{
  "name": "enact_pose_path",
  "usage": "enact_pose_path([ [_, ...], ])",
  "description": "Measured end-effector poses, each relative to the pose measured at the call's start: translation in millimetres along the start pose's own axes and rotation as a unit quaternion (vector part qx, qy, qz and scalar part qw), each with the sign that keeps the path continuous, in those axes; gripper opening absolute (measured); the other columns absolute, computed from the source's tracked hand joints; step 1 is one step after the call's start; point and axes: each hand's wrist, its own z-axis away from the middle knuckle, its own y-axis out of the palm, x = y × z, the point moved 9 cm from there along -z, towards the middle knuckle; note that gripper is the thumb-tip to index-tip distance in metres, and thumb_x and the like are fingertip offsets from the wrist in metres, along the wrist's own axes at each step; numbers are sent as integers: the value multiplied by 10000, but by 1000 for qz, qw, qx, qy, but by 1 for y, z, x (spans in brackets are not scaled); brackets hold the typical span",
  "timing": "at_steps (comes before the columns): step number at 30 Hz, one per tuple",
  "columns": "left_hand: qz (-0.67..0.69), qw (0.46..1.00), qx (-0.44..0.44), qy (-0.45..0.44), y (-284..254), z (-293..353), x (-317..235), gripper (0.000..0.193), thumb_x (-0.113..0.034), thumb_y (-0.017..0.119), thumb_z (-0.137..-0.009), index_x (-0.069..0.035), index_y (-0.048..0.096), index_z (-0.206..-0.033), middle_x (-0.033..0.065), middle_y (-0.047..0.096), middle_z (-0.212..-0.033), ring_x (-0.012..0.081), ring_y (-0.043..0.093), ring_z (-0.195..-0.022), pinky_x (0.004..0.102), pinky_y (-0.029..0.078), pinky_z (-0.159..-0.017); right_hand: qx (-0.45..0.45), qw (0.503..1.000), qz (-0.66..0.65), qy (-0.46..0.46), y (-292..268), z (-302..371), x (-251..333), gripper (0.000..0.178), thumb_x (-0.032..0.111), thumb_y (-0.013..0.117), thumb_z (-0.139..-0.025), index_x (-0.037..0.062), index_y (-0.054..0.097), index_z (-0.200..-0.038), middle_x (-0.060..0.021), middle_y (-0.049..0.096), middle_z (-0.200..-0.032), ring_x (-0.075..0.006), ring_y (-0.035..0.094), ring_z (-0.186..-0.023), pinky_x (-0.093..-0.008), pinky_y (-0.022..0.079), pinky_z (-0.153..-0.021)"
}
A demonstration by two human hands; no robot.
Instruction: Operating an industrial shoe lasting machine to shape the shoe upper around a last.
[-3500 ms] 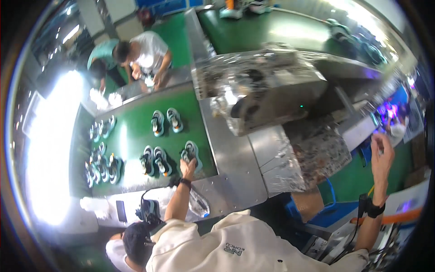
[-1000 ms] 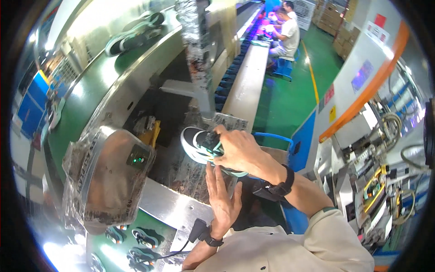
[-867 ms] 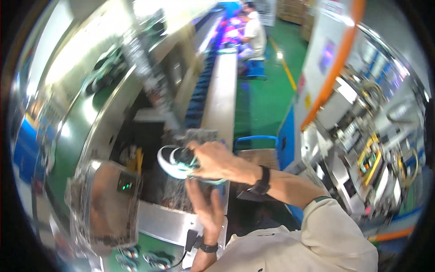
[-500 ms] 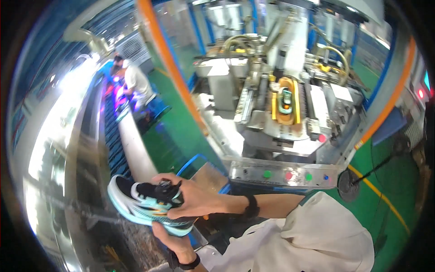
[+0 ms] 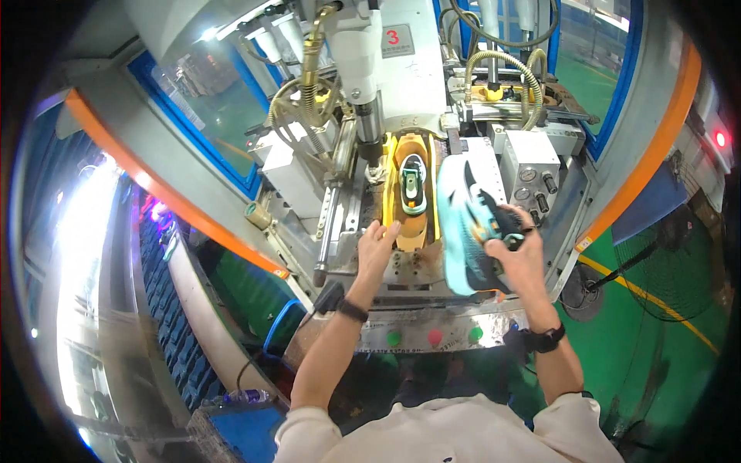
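Observation:
My right hand [image 5: 522,256] grips a light teal and black sneaker [image 5: 457,224] by its upper, thumb on the lacing side. The sneaker is tilted with its pale sole to the left, above the right side of the machine's work bed. My left hand [image 5: 375,248] is open and holds nothing. Its fingers reach the near left end of the yellow and orange mould [image 5: 415,233]; whether they touch it I cannot tell. Inside the mould sits another shoe [image 5: 414,184], teal, black and orange, its opening facing up.
A metal press machine [image 5: 355,69] with hoses and a row of coloured buttons [image 5: 435,337] stands ahead. Orange-edged frame posts [image 5: 177,193] flank it. Left runs a conveyor [image 5: 201,309]; at right stands a black fan [image 5: 662,266] on the green floor.
My view has turned from the conveyor to the machine. Both hands were on the sneaker; now the left has let go and reaches to the mould, while the right carries the sneaker rightward.

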Motion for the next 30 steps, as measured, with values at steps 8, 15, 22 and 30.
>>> enact_pose_path([
  [8,-315,942,-105,39,56,-182,43,998,-414,773,-746,102,279,-1443,343,409,-1418,448,439,-1305,469,377,-1086,-124,990,59,27,-69,-26,-6,576,62,671,-699,3,534,-1256,-84,604,-1085,-148,598,-942,-279,498,-855],
  [15,-311,941,-128,30,48,-183,34,520,-79,697,-716,42,498,-1181,280,638,-1104,420,638,-1029,491,500,-904,-127,981,141,35,-55,-106,-36,574,114,721,-697,-63,541,-1213,-129,643,-1063,-177,622,-940,-290,506,-849],
  [22,239,961,42,-134,-18,-12,45,282,-29,663,-877,27,622,-1150,73,671,-1046,184,652,-921,321,528,-843,89,895,414,141,89,-238,-78,635,294,786,-648,-99,594,-1108,-238,683,-1003,-327,683,-905,-391,544,-811],
  [30,235,947,-170,-139,-173,220,4,502,-52,648,-827,55,505,-1296,106,638,-1136,171,638,-993,289,504,-878,58,876,475,59,248,-236,-195,496,247,692,-767,-62,470,-1085,-304,664,-998,-445,667,-949,-484,545,-833],
])
